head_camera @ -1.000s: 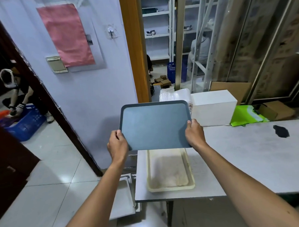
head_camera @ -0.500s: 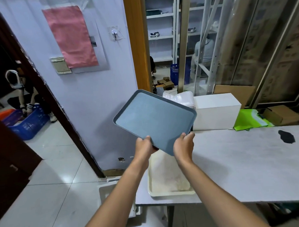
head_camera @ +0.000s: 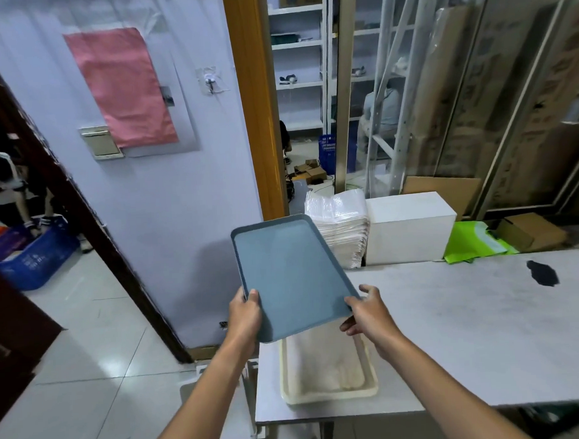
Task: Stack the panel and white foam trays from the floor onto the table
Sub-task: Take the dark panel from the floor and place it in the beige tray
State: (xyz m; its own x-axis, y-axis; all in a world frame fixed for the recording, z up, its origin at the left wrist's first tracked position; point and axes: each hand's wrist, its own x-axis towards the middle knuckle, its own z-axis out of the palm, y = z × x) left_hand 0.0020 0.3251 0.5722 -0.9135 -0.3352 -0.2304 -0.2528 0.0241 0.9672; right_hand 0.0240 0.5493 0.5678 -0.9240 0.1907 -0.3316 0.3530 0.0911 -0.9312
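Pale grey rectangular table top (head_camera: 469, 337): one cream rectangular shallow tray (head_camera: 329, 396) lies flat near its left end, so the stack appears started.

Blue-grey rectangular panel with a raised rim (head_camera: 288, 272): in the air, tilted with its far end up, over the far part of the cream tray and not touching it. Judged the piece now being placed; setting it down is not yet done.

White foam trays (head_camera: 239, 420): on the floor tiles just left of the table, partly hidden by the forearm; count unclear. These are left to lift.

Left hand (head_camera: 244, 316): grasps the panel's near left corner, thumb on top.

Right hand (head_camera: 368, 315): fingers curled around the near right corner.
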